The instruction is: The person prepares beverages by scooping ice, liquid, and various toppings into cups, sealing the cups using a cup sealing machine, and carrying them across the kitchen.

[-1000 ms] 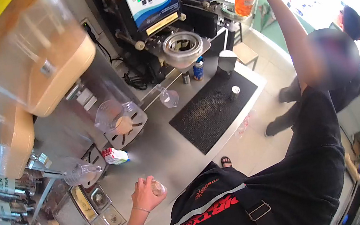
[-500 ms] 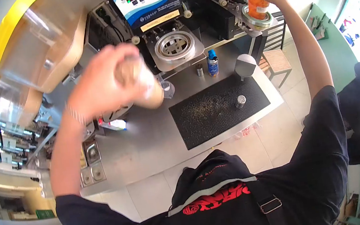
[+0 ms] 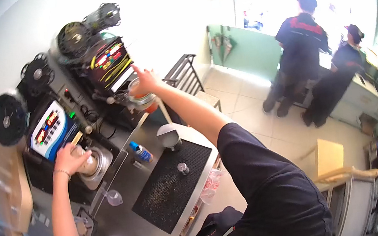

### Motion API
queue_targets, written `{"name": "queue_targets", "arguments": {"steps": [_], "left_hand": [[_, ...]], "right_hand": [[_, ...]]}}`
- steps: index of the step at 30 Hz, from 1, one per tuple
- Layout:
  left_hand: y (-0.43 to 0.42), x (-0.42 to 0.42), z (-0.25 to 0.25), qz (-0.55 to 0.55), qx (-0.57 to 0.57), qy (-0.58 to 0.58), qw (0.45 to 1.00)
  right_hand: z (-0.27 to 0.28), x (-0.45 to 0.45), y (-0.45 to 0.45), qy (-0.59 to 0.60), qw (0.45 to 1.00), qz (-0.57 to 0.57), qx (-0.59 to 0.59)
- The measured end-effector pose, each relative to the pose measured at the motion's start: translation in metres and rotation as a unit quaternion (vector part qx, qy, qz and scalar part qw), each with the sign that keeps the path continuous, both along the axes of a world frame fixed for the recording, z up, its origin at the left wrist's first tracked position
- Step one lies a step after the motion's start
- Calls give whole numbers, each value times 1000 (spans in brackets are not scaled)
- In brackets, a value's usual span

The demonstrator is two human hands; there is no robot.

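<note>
My left hand (image 3: pixel 71 158) has carried the beige cup (image 3: pixel 90 167) to the near machine's ring (image 3: pixel 104 165), fingers around it; my right hand (image 3: pixel 146 82) touches the orange cup (image 3: pixel 151 108), now lowered into the far ring (image 3: pixel 144 101), grip unclear.

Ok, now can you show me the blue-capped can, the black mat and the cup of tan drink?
Blue-capped can (image 3: pixel 143 153): head view, on the middle of its body.
Black mat (image 3: pixel 162 195): head view, on its bare textured top.
Cup of tan drink (image 3: pixel 91 167): head view, on its visible side.
</note>
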State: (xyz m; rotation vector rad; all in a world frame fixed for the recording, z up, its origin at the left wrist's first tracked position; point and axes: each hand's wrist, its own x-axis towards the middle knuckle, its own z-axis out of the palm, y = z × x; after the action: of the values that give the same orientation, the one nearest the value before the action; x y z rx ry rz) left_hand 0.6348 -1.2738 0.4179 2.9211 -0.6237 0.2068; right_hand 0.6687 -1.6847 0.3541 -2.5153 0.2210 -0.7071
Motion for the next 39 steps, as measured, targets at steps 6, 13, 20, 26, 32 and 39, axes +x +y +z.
{"name": "queue_targets", "arguments": {"steps": [6,13,20,26,32,39], "left_hand": [[3,-12,-35,34,68,28,997],[9,-24,-64,9,119,-84,989],[8,-154,-115,-296,-263,-339,853],[-8,-440,-452,-591,-183,206,758],[80,-475,-621,-425,371,482,671],[18,-560,-593,-406,393,487,666]], "right_hand": [[-1,-101,-9,-116,988,45,94],[-92,-348,-3,-118,981,-86,130],[-340,-624,94,211,864,-300,345],[-473,-786,287,563,759,-94,312],[-537,-891,319,535,655,-86,526],[-562,-1020,344,373,646,-195,636]]}}
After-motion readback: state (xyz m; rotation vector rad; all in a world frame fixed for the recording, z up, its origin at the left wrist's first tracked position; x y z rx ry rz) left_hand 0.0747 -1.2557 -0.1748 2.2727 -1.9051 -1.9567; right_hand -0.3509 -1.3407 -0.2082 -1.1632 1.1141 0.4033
